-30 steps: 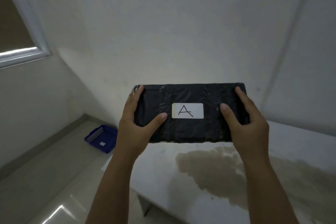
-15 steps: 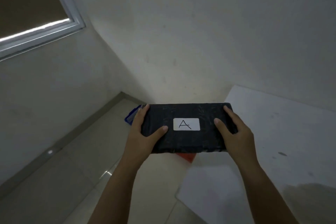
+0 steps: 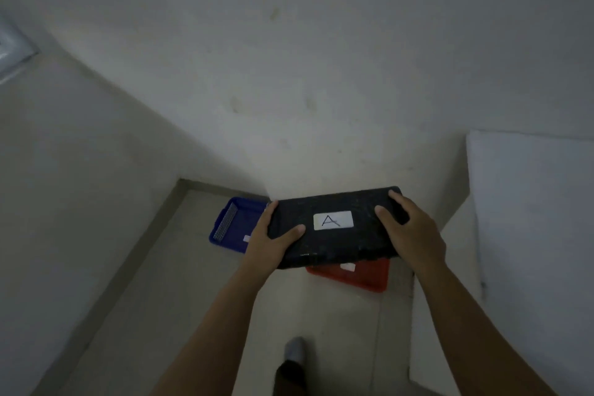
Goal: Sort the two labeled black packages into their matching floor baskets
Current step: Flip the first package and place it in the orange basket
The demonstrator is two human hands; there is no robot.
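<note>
I hold a flat black package (image 3: 334, 244) wrapped in plastic, with a white label reading "A" on its top face. My left hand (image 3: 270, 241) grips its left end and my right hand (image 3: 408, 231) grips its right end, thumbs on top. The package hangs in the air above two baskets on the floor. A blue basket (image 3: 234, 225) sits to the left in the room's corner, partly behind my left hand. A red basket (image 3: 356, 276) lies mostly hidden under the package. Each basket shows a small white tag that I cannot read. No second package is in view.
A white table (image 3: 530, 235) stands at the right, its edge close to the red basket. Walls meet in a corner behind the baskets. A pale tiled floor (image 3: 180, 299) runs toward me, and my foot in a grey sock (image 3: 294, 350) steps on it.
The view has swung left and down from the table toward the floor corner. The package, still in both hands, has come lower and now hangs over the two baskets.
</note>
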